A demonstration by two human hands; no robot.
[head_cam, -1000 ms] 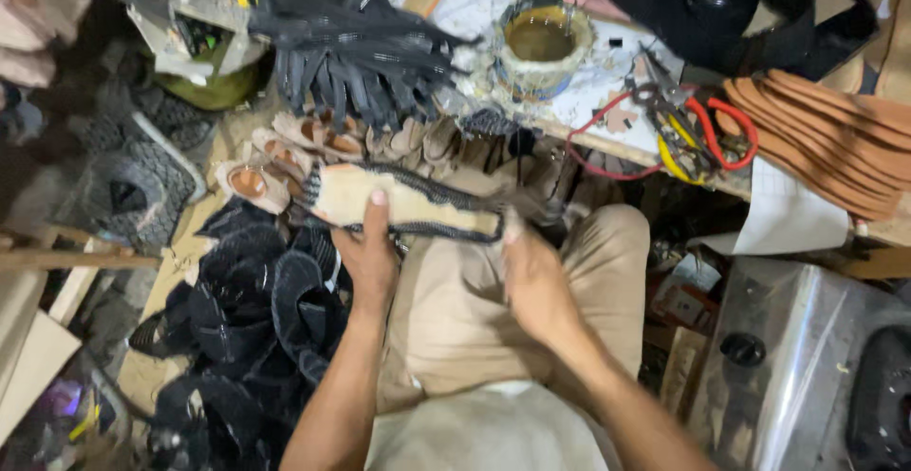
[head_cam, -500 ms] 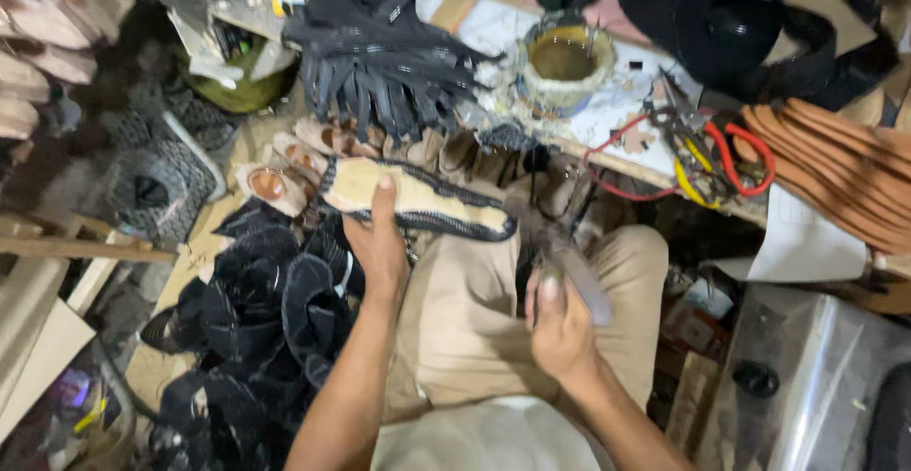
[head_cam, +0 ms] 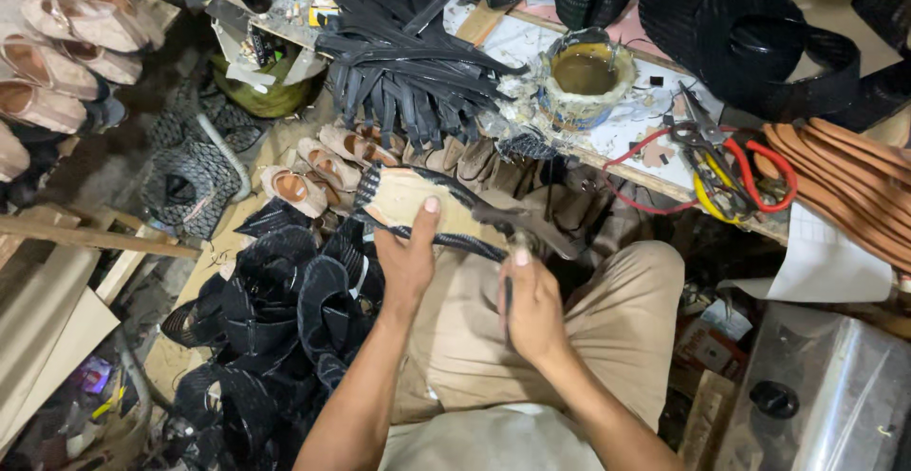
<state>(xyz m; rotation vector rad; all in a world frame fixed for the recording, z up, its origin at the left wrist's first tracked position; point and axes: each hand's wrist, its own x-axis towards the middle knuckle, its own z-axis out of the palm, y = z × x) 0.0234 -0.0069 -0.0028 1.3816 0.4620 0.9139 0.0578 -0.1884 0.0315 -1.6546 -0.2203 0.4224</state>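
Observation:
A tan sandal sole point(head_cam: 403, 198) with a black woven edge lies across my knee, sole side up. My left hand point(head_cam: 410, 258) presses on it, thumb stretched up over the tan face. Just to the right, my right hand point(head_cam: 531, 305) is closed around the dark handle of a small hammer point(head_cam: 517, 243), whose head sits at the sole's right end. My beige trousers point(head_cam: 607, 338) are under both hands.
A pile of black woven uppers point(head_cam: 275, 338) lies at my left. Tan sandals point(head_cam: 323, 167) stand beyond the sole. On the bench are black straps point(head_cam: 408, 63), a glue pot point(head_cam: 584, 73), pliers point(head_cam: 721, 163), brown leather strips point(head_cam: 845, 182). A metal box point(head_cam: 826, 395) sits right.
My right hand has come back up from my lap to the sole's right end with the hammer. The left hand has stayed on the sole.

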